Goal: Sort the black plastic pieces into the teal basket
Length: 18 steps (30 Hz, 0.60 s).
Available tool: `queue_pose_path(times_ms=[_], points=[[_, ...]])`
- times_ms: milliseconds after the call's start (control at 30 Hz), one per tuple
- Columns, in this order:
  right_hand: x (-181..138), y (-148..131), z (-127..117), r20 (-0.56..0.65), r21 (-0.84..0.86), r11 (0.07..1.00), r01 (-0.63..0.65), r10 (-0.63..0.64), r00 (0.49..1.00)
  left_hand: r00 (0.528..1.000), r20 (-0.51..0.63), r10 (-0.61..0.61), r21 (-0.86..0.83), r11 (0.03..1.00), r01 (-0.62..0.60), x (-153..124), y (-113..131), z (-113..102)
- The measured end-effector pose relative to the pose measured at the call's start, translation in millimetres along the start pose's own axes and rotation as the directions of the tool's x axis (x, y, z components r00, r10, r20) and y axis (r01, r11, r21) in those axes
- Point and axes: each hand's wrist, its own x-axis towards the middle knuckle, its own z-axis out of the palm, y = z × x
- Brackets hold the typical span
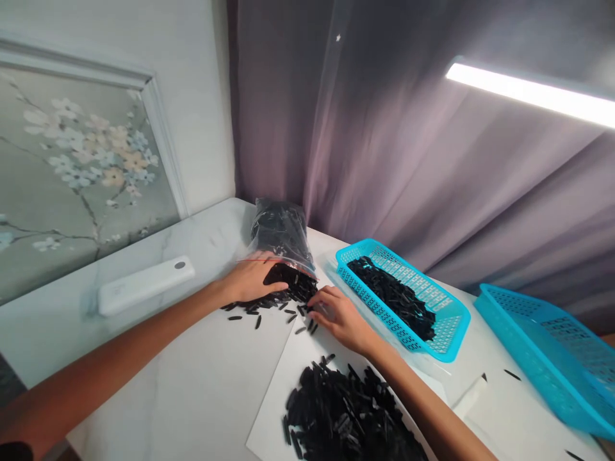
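Note:
A clear zip bag point(283, 237) with a red strip at its mouth lies on the table, filled with small dark strips. Loose black strips point(303, 289) spill out at its mouth. My left hand point(252, 280) rests beside the bag's mouth, thumb stretched out over the strips; the other fingertips are partly hidden by the plastic. On the opposite side, my right hand point(339, 318) touches the edge of the loose strips with bent fingers, a gap between thumb and forefinger. Nearer to me, a large heap of black strips point(350, 416) lies on a white sheet point(273, 410).
A blue perforated basket point(454, 333) holding black strips stands right of my right hand. Another blue basket point(528, 365) is farther right. A white pen-like object point(471, 397) lies between. At left are a long white device point(147, 285) and a framed flower picture point(96, 153). A lamp point(528, 93) glows overhead.

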Motion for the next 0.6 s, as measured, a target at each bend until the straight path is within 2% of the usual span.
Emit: queue_pose_path(times_ms=[100, 200, 400, 600], points=[[10.7, -3.3, 2.7, -0.007, -0.032, 0.990, 0.135, -0.135, 0.991, 0.998, -0.048, -0.040, -0.005, 0.999, 0.040, 2.8, -5.5, -3.9], [36.4, -5.9, 12.9, -0.006, -0.092, 0.979, 0.183, -0.184, 0.983, 0.997, -0.046, -0.064, 0.000, 0.998, 0.064, 3.2, -8.4, 0.0], [88.3, -17.6, 37.0, -0.098, -0.250, 0.968, 0.029, -0.055, 0.994, 0.996, 0.000, -0.085, 0.035, 0.996, 0.085, 3.6, -7.2, 11.1], [109.1, -12.8, 38.9, -0.158, -0.377, 0.919, -0.114, 0.058, 0.986, 0.999, -0.023, -0.029, 0.063, 0.998, 0.031, 8.2, -2.5, 7.1]])
